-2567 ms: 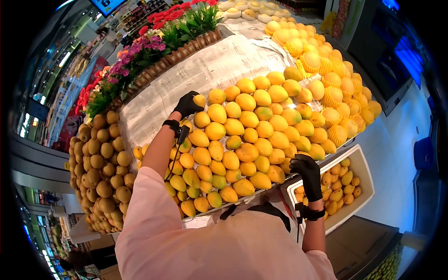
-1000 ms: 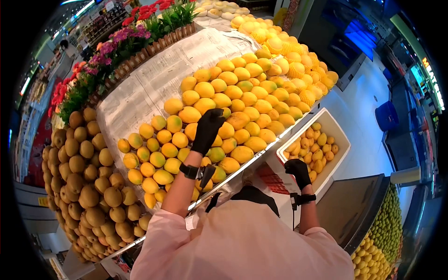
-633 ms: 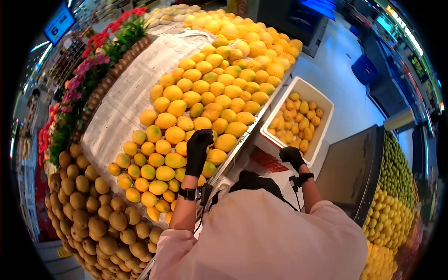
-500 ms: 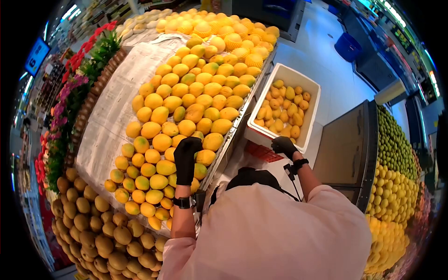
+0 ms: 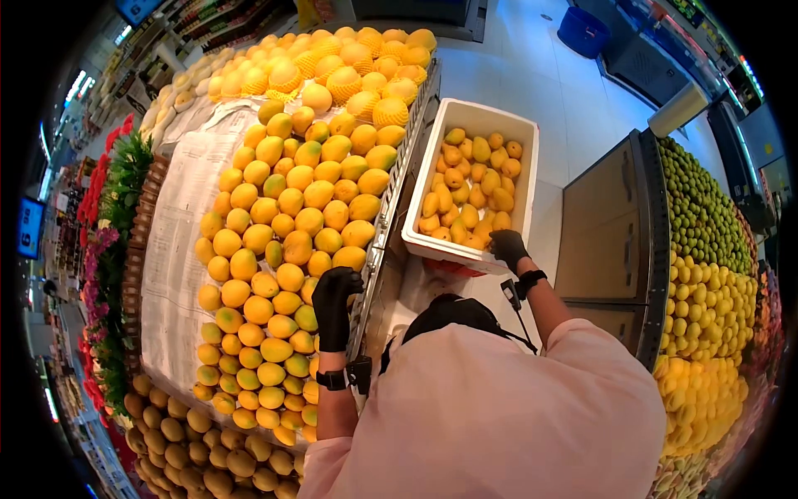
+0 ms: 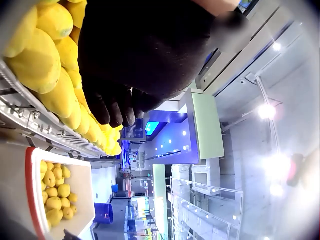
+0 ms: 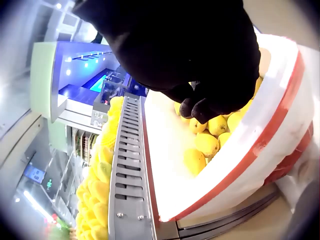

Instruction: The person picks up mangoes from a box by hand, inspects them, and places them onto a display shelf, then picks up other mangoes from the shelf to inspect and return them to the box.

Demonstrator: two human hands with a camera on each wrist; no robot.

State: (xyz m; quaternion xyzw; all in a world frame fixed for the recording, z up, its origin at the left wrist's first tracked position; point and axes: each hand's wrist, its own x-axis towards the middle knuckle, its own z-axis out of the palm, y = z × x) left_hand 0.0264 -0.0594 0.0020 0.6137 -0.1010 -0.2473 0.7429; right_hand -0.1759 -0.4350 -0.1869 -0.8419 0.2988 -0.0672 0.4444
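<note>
The fingers of the right hand (image 5: 507, 248) are bent over the near right corner of the box (image 5: 490, 116). The box mangoes (image 5: 501, 198) lie just beyond these fingers and to their left, lower than the hand. I cannot tell if the right fingers grasp one or touch one, because the back of the black glove hides the inside. The fruit nearest to them is partly covered, so its long axis is not clear. A little farther beyond, one fruit lies slanted, from far left to near right. The right hand is clearly the nearer hand to the box.

The fingers of the left hand (image 5: 335, 303) hang loosely curled, and no fruit shows in them (the glove is dark, but in the left wrist view the tips are seen well). The stand mangoes (image 5: 297, 248) are to the left of these fingers and beyond them; the edge of the stand (image 5: 384, 229) is just to their right.

Compared with half a second ago, the right fingers are farther in, past the rim of the box and closer to its fruit. The left hand is nearer to the edge of the stand. The head view is also turned more toward the box.
</note>
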